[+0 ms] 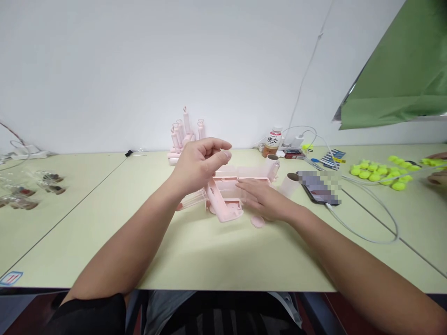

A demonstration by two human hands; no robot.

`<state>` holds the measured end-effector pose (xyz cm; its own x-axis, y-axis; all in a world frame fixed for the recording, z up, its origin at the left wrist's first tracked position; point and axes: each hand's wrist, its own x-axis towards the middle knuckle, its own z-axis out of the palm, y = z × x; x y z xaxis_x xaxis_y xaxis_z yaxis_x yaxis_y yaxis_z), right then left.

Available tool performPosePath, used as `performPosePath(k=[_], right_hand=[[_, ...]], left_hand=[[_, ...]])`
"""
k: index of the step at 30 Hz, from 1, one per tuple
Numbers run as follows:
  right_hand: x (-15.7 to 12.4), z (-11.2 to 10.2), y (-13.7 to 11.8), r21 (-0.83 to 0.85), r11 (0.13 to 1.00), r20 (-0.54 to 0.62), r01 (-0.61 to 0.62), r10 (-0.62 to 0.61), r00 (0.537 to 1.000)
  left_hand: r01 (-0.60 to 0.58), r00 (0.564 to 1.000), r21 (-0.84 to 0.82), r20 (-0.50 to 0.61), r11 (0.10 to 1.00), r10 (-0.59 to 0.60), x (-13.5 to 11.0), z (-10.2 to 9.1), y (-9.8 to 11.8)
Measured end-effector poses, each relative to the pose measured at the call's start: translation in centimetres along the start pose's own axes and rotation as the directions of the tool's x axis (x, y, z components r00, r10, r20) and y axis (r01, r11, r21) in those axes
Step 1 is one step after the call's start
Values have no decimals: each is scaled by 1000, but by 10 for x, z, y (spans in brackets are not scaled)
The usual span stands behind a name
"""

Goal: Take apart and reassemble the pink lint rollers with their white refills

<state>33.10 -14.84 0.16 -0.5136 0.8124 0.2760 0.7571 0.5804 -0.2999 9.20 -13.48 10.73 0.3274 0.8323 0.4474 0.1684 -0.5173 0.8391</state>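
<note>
My left hand [200, 165] is raised above the table, its fingers curled and its thumb close to the index finger. From under its palm slants a long pink plastic piece [220, 204] with a wider rounded end; the grip itself is partly hidden. Beside it my right hand [267, 197] lies low, fingers stretched out over the edge of a pink plastic tray [223, 178], palm down. A small pink disc [257, 221] rests on the table near the right wrist. To the left of the tray lies a thin pink frame-like part [191, 200], partly covered.
Pink cylinder-shaped pieces with loops [186, 123] stand by the wall. Right of my hands are two white rolls [289, 184], a drink bottle [272, 142], a phone [319, 188] on a white cable, and several yellow-green balls [375, 177]. Clear bags [19, 195] lie left. Another person's hand [438, 177] shows at right.
</note>
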Motion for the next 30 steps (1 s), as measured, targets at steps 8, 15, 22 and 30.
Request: performPosePath(k=[8, 15, 22, 30], right_hand=[[6, 1, -2, -14, 1000, 13, -8, 8, 1000], [-21, -39, -18, -1, 972, 338, -233, 220, 915], [-20, -21, -16, -68, 932, 455, -355, 346, 821], [-14, -15, -8, -73, 921, 388, -383, 380, 840]], left_hand=[[1, 1000, 5, 9, 1000, -1, 0, 1, -1], [-8, 1000, 17, 1, 1000, 8, 0, -1, 0], [4, 1000, 21, -3, 1000, -4, 0, 2, 0], [-12, 1000, -23, -4, 1000, 12, 0, 3, -1]])
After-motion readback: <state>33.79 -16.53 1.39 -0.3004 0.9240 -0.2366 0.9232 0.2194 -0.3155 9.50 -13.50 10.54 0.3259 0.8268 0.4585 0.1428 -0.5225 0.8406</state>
